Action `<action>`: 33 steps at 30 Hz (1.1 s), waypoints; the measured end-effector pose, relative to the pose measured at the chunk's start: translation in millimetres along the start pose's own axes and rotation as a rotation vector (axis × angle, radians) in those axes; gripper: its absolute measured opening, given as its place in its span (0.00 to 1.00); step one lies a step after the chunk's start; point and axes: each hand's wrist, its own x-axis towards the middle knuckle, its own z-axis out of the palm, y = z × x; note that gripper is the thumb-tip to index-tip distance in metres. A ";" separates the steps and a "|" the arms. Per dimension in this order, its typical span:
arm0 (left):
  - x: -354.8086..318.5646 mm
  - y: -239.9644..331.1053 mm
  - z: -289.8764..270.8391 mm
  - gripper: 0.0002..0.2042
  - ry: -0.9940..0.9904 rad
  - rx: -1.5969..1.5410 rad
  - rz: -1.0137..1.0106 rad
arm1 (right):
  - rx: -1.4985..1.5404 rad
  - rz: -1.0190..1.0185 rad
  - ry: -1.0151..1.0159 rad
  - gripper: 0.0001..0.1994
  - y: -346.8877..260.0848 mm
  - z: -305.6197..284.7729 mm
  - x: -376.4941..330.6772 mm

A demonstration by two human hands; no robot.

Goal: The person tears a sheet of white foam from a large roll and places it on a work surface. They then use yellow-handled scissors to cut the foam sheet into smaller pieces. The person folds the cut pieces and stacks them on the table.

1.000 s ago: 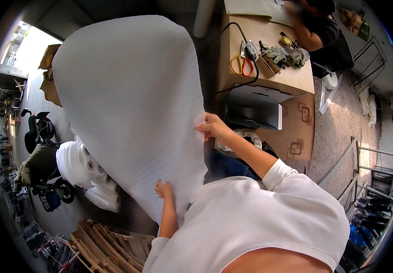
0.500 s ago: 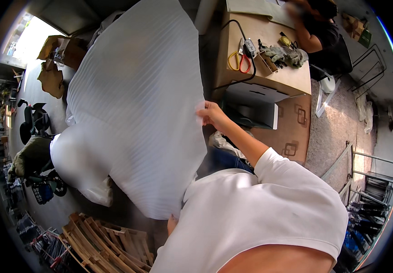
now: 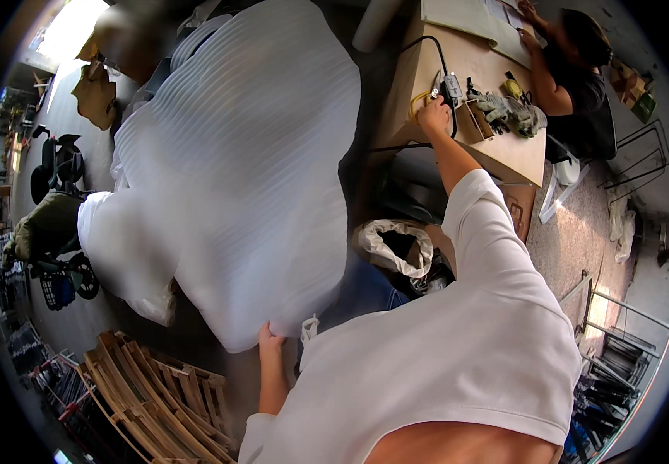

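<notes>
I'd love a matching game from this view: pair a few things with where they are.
Things:
1. big white ribbed foam sheet
2. left hand
3. right hand
4. stack of wooden pallets

Places:
A. on the light wooden workbench, by yellow-handled scissors
B. floor, lower left
C. spread over the middle
D. gripping the sheet's lower edge

Pairs: 1-C, 2-D, 3-A, 4-B

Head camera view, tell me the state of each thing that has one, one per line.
White ribbed sheet: spread out, gripped at its lower edge.
Left hand: closed on the sheet.
Right hand: on the workbench, by yellow-handled scissors.
Bin bag: open.
</notes>
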 end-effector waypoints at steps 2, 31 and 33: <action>1.6 -4.6 6.8 0.15 0.031 0.006 -0.019 | -0.037 0.033 -0.056 0.21 9.6 5.1 14.0; -32.5 -43.9 23.6 0.10 -0.406 -0.017 -0.052 | 1.746 1.018 -0.655 0.14 61.3 -14.2 -587.3; -40.6 -35.2 8.9 0.10 -0.523 -0.025 -0.105 | 1.680 0.906 -0.386 0.14 55.1 -8.3 -582.0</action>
